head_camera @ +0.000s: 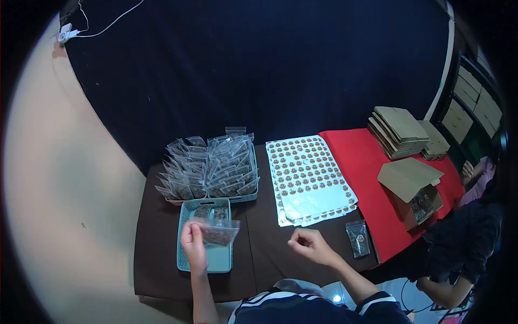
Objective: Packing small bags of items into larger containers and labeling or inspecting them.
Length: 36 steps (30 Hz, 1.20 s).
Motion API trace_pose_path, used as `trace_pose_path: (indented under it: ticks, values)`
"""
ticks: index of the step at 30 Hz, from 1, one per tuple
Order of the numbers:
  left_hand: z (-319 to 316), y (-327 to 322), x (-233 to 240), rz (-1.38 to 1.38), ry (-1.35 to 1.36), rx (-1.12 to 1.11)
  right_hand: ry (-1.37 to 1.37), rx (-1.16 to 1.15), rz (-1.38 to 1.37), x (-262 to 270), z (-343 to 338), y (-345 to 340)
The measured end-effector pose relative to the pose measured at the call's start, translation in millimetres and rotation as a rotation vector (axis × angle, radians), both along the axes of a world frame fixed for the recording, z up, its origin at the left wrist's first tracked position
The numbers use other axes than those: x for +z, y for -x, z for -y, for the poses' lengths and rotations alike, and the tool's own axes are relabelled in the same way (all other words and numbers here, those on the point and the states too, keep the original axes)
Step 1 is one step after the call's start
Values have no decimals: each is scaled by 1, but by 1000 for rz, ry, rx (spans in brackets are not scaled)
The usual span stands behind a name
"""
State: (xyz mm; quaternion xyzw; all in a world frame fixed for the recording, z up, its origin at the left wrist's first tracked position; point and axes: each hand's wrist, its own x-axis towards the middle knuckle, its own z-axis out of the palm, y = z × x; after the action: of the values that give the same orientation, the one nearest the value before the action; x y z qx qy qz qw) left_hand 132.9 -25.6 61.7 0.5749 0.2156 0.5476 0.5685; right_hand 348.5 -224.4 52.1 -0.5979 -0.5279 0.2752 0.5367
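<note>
My left hand (195,245) pinches one end of a clear zip bag (220,233) with dark brown contents, held above a teal plastic basket (218,260). More filled bags lie inside that basket. Over the brown-covered table, my right hand (309,244) is curled, thumb and fingers close together; whether it holds something small is not visible. Beyond it lie white sheets of round stickers (311,200), with part of the top sheet bare. To the right, a filled zip bag (358,239) bearing a round sticker rests on the table.
Two baskets packed with upright filled zip bags (230,170) stand at the back left. On the red cloth (350,150) are stacked flat cardboard boxes (398,129) and an open cardboard box (408,182) holding stickered bags. A person in dark clothing (465,239) is at the right.
</note>
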Motion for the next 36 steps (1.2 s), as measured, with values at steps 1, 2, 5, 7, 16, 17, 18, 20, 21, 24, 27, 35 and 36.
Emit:
trace_pose_path:
  ticks: [1,2,5,7,16,17,18,20,21,24,27,35,36]
  values:
    - [0,-3,-7,-79,-65,-19,15,-32,-31,-2,-4,0]
    - [5,-7,-13,-159,-126,-38,34,-64,-63,-4,-6,-1]
    - [21,-28,-26,122,200,-210,6,-5,-156,-3,-17,7]
    - [36,-46,-25,265,279,-353,1,167,-245,-24,-24,9]
    - [60,-64,-37,90,467,-595,21,107,-483,-50,-26,26]
    - [56,-60,-46,37,503,-561,33,-18,-501,-48,-26,23]
    - [54,-61,-52,-16,541,-548,36,-130,-554,-50,-23,15]
    - [46,-48,-72,-86,462,-505,13,-384,-530,-64,-11,-7]
    - [45,-42,-75,-155,428,-428,52,-576,-245,-85,0,-26]
    - [26,-12,-95,-354,365,-216,115,-1008,168,-147,46,-71]
    - [5,14,-120,-452,368,-46,451,-1291,349,-210,107,-97]
    - [-34,44,-164,-492,276,119,816,-1346,689,-239,127,-82]
    - [-39,46,-169,-508,206,147,824,-1352,784,-239,125,-82]
